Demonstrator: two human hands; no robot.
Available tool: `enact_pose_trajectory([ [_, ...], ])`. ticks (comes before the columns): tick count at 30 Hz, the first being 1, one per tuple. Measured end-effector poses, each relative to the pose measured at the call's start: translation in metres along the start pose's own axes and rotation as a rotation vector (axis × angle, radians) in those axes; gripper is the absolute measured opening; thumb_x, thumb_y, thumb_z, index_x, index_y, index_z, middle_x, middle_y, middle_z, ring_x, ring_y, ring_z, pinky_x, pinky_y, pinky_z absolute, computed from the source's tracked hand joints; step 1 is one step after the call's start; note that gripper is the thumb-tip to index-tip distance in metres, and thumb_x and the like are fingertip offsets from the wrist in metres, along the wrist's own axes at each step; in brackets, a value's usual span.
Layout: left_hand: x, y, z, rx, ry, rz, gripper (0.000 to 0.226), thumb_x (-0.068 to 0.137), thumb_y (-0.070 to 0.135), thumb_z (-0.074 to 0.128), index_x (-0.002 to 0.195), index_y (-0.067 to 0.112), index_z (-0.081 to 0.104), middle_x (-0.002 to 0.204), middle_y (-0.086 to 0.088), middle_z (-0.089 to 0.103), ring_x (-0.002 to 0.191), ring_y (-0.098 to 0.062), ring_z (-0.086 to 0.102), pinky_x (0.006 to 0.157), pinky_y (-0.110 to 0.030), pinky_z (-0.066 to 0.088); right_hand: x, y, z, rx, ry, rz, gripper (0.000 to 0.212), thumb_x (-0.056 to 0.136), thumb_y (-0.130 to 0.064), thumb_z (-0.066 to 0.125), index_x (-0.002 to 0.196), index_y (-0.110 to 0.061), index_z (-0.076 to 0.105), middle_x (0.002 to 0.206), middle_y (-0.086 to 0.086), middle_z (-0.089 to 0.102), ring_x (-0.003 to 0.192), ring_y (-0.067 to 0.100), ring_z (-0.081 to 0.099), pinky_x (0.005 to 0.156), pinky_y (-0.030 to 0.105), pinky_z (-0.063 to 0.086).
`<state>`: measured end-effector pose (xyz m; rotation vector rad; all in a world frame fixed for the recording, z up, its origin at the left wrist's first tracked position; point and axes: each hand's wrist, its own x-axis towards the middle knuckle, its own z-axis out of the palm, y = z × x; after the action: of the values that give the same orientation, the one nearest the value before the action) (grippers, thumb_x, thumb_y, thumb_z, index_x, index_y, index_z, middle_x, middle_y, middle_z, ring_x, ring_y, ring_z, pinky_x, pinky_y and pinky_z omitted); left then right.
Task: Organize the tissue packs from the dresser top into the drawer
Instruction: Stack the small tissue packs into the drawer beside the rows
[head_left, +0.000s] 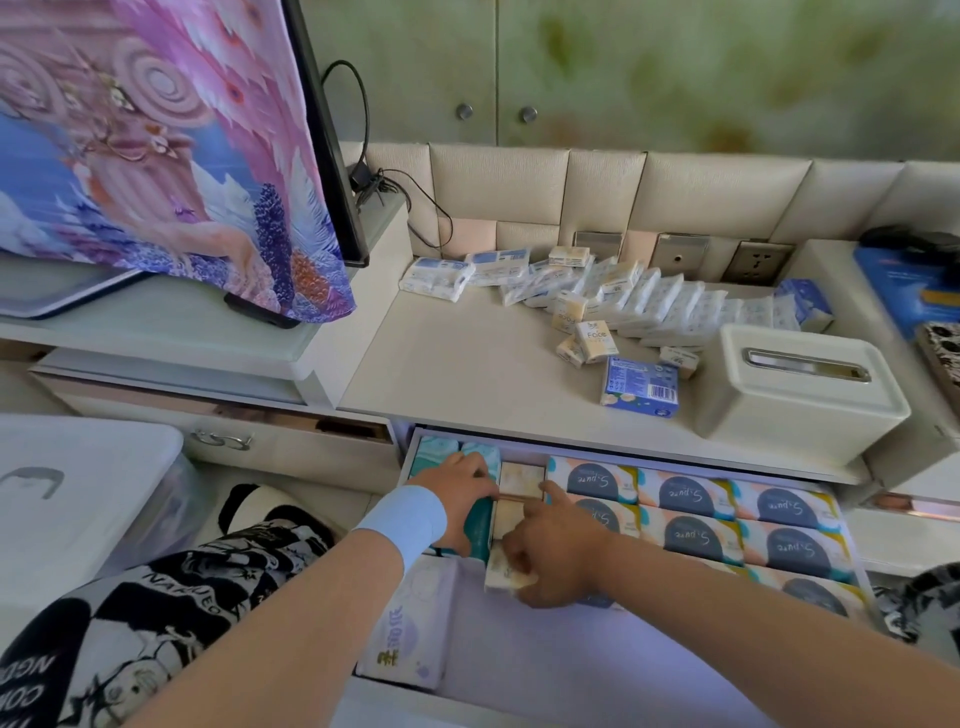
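We are seating a row of beige tissue packs in the left part of the drawer, our left hand steadying them with straight fingers and our right hand pinching the nearest pack; next, we judge, comes a reach beyond the drawer for the loose packs.

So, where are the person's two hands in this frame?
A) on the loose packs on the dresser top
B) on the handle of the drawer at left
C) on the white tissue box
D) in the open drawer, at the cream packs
D: the left hand and right hand both reach into the drawer, at the cream packs between the teal packs and the S.pure packs.
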<state>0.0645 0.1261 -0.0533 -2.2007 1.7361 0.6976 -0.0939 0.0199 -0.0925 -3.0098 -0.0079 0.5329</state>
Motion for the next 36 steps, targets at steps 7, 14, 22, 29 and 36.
enact_pose_trajectory([
  [7,0.004,-0.004,-0.003,-0.025,-0.008,-0.033,0.067,0.078,0.021,0.076,0.137,0.033,0.047,0.142,0.004,0.031,0.132,-0.021,0.031,0.095,-0.039,0.048,0.008,-0.007,0.014,-0.32,0.017,0.134,0.049,0.097,-0.052,0.041,0.126,-0.017,0.06,0.123,0.015,0.054,0.119,0.036,0.043,0.114,0.063,0.01],
  [14,0.018,0.005,-0.026,0.011,-0.073,-0.076,0.054,0.089,0.033,0.066,0.14,0.03,0.047,0.143,-0.001,0.041,0.126,-0.024,0.045,0.095,-0.036,0.046,0.011,0.001,0.004,-0.122,0.055,0.172,0.05,0.093,-0.056,0.04,0.114,-0.02,0.066,0.113,0.01,0.058,0.107,0.03,0.048,0.102,0.05,0.028],
  [22,0.053,0.025,-0.102,-0.229,0.241,-0.06,0.034,0.092,0.032,0.057,0.125,0.028,0.058,0.119,0.004,0.061,0.103,-0.019,0.058,0.092,-0.037,0.049,-0.008,0.082,-0.067,0.18,0.603,0.407,0.017,0.088,-0.025,0.057,0.089,-0.018,0.073,0.086,0.004,0.066,0.08,0.029,0.061,0.075,0.039,0.047],
  [29,0.101,0.036,-0.12,-0.203,0.38,-0.012,0.046,0.094,0.024,0.054,0.138,0.032,0.046,0.141,0.001,0.045,0.127,-0.024,0.046,0.1,-0.043,0.044,-0.034,0.16,-0.104,-0.168,0.439,0.768,0.05,0.081,-0.014,0.06,0.129,-0.026,0.051,0.123,0.005,0.054,0.114,0.028,0.049,0.097,0.042,0.036],
  [36,0.147,0.057,-0.13,-0.071,0.387,0.111,0.078,0.084,-0.005,0.046,0.149,0.034,0.032,0.163,0.001,0.009,0.149,-0.023,0.007,0.112,-0.043,0.033,-0.026,0.183,-0.106,-0.377,0.105,0.831,0.036,0.089,-0.029,0.063,0.125,-0.03,0.055,0.124,-0.001,0.06,0.121,0.024,0.051,0.11,0.054,0.019],
])
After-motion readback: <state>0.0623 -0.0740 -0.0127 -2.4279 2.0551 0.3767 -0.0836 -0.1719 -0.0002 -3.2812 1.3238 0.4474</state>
